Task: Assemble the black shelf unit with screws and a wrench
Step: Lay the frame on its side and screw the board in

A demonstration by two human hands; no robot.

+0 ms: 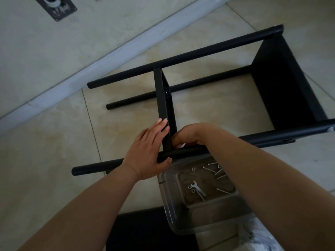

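The black shelf unit (282,84) lies on its side on the tiled floor, with round black poles running left to right. A narrow black shelf panel (162,98) stands on edge between the poles. My left hand (146,153) lies flat against the panel's near end, thumb hooked under the near pole (97,166). My right hand (188,135) curls at the joint where panel meets pole; what its fingertips hold is hidden. A small silver wrench (198,189) lies in a clear plastic container (170,201) among several screws and washers.
A wall with a pale skirting board (90,69) runs diagonally behind the unit. A dark flat panel (143,230) lies on the floor at the bottom edge. Patterned fabric (261,236) shows at the bottom right.
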